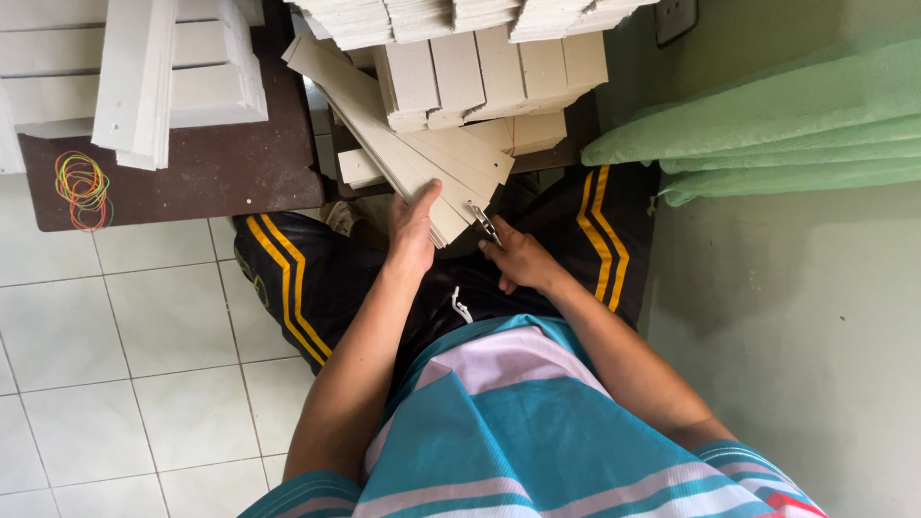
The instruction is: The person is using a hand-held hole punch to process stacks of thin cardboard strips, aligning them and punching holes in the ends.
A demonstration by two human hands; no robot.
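1. Pale grey cardboard strips (436,163): long, flat and matte, fanned in a slanted sheaf from far left down to the near centre, lower ends resting above the lap.
2. Left hand (414,230): laid on the near end of the sheaf, thumb raised along the top strip, fingers curled beneath the edge and mostly hidden; gripping the strips.
3. Right hand (518,257): fingers pressed together around a small metal tool (484,223); tip touching the right corner of the sheaf. Exact kind of tool too small to make out.
4. Stacked cardboard blocks (489,72): squared bundles of the same grey board, set side by side at far centre; upper stacks cut off by the frame edge.
5. White flat pieces (144,77): layered piles at far left on the dark brown counter (221,173), partly cut off at the top and left.
6. Rubber bands (82,187): loose loops in orange, yellow and green, lying on the left end of the counter.
7. Green foam sheets (787,125): soft, thick, folded layers at far right, running out of frame.
8. Black trousers (307,278) with yellow-orange stripes, and a teal, white-striped shirt (508,432) in the near foreground; white tiled floor (115,364) at left.
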